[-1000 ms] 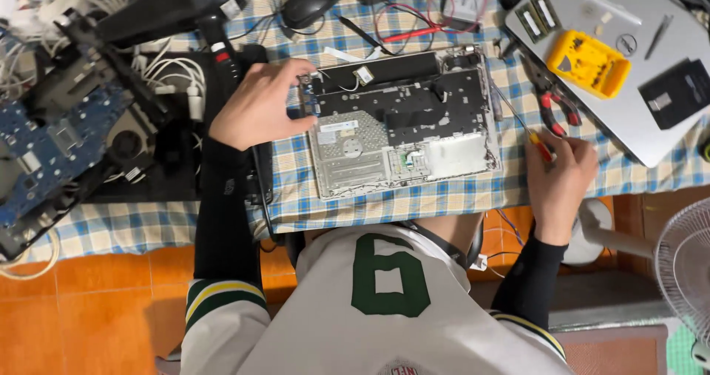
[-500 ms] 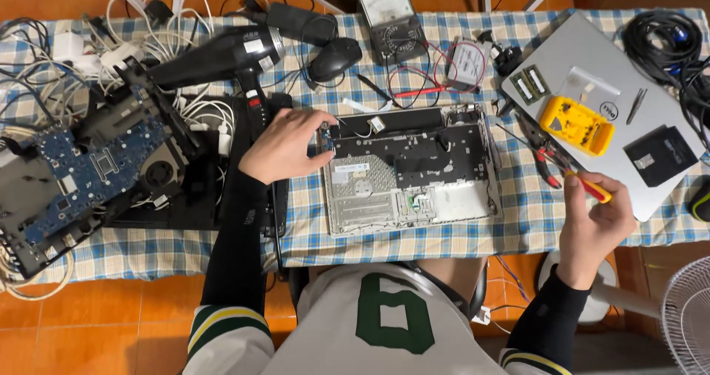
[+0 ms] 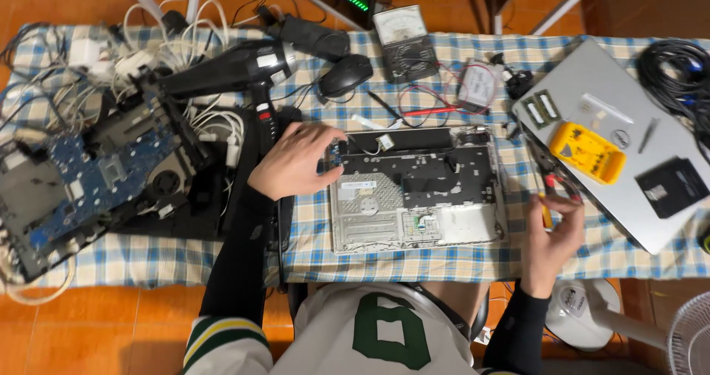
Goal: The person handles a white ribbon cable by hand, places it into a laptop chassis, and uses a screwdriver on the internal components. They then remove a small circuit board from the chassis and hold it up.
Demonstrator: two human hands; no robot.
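A person at a workbench wears a white jersey with a green numeral, striped cuffs, over black sleeves.

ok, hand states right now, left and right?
Left hand: open, resting on the opened laptop chassis corner.
Right hand: closed on an orange-handled tool.

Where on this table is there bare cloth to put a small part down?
Bare checked cloth runs along the near edge below the opened laptop base, and between it and the silver laptop lid. The left side, around the circuit board and cables, is crowded.
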